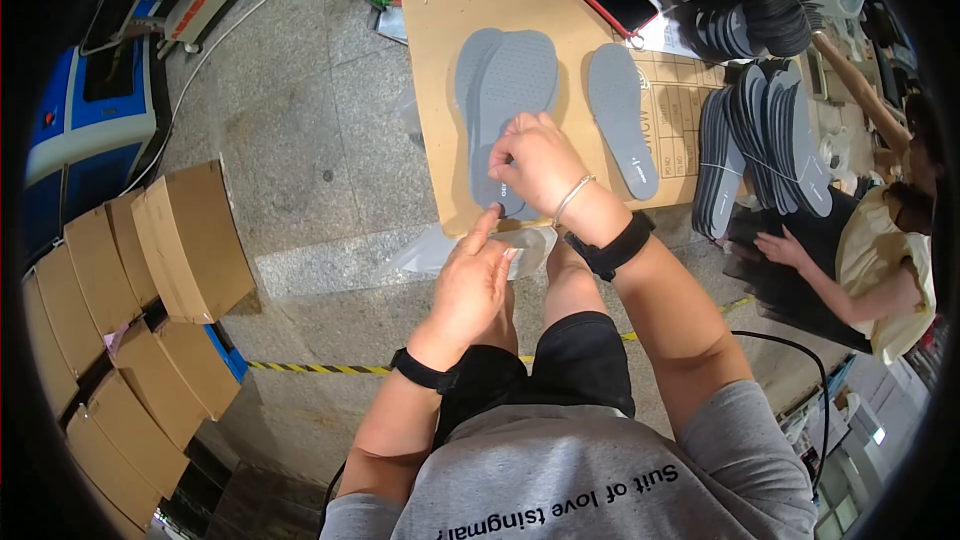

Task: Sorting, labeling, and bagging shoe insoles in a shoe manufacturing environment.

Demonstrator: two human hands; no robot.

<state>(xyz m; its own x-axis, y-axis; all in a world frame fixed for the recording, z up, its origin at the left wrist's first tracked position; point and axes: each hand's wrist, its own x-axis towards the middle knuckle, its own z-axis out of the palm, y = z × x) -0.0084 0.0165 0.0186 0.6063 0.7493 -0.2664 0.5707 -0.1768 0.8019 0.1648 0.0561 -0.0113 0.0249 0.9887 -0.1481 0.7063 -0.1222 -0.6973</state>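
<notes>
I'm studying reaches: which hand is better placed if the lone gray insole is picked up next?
Probably the right hand: it is over the overlapping gray insoles, and nearer the lone insole. The left hand is farther off, near the overlapping insoles' heel ends.

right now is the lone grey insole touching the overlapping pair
Apart: the head view shows bare cardboard between the lone grey insole and the overlapping pair.
</notes>
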